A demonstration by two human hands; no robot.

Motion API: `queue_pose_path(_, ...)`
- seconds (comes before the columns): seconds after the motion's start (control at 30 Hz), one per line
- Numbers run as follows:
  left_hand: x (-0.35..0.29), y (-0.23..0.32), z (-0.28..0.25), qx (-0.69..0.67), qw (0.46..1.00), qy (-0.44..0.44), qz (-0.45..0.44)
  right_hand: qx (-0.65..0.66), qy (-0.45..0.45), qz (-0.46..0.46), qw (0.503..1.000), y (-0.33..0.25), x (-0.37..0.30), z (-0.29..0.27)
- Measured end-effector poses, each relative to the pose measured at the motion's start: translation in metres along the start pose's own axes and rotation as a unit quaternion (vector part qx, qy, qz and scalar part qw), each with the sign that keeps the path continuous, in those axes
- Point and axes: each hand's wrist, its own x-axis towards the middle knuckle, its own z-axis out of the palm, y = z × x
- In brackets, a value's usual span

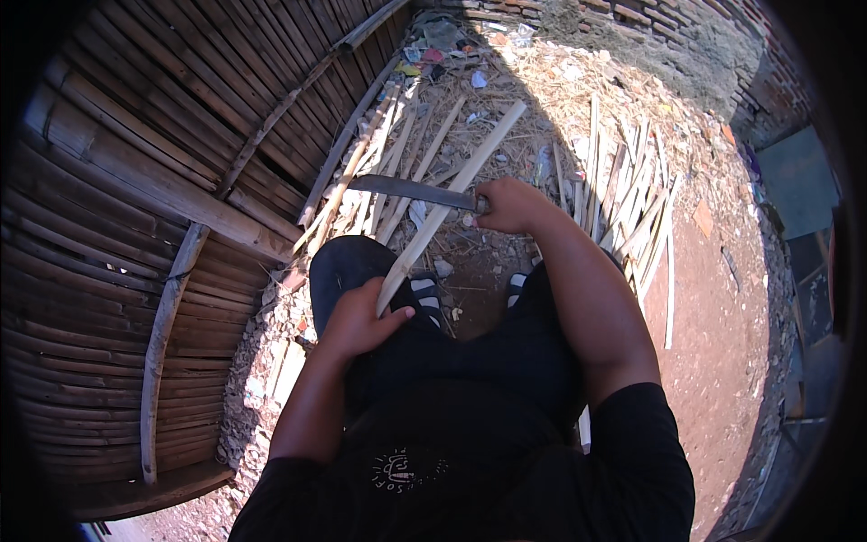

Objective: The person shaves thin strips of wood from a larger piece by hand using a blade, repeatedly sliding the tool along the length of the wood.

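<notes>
We are shaving: left hand (357, 321) clenches the long pale bamboo strip (449, 205), right hand (510, 204) grips the broad grey steel knife (411, 191) tight. The blade lies across the strip; the next cut likely needs a steady, shallow angle.

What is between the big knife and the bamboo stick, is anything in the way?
Nothing visible is in the way. The right hand holds the knife, and its blade lies straight across the bamboo stick, seemingly touching it. The left hand grips the stick's lower end over the knee. Loose bamboo strips lie on the ground beyond.

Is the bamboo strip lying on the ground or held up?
Held up. The left hand grips the bamboo strip at its lower end; it slants away over the ground, with the knife in the right hand laid across it.
</notes>
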Motion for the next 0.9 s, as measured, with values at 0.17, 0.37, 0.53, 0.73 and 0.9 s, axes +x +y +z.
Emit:
queue_pose_path(0.17,-0.0005,-0.0019,0.0016,0.006,1.000,0.009,0.008,0.000,0.000,-0.008,1.000,0.0023,0.0023,0.0022)
queue_pose_path(0.37,-0.0001,-0.0017,0.0018,0.018,1.000,0.012,0.008,0.007,-0.003,-0.005,1.000,0.0014,0.0014,0.0021)
queue_pose_path(0.53,0.0007,-0.0050,0.0039,0.018,0.999,0.019,0.022,0.010,-0.002,-0.002,1.000,0.0035,0.0016,0.0035)
queue_pose_path(0.73,0.0009,-0.0070,0.0048,0.015,0.999,0.021,0.019,0.007,0.011,-0.023,1.000,0.0045,0.0002,0.0052)
queue_pose_path(0.9,0.0010,-0.0030,0.0035,0.014,1.000,0.018,0.015,0.016,-0.010,-0.005,1.000,0.0040,0.0013,0.0034)
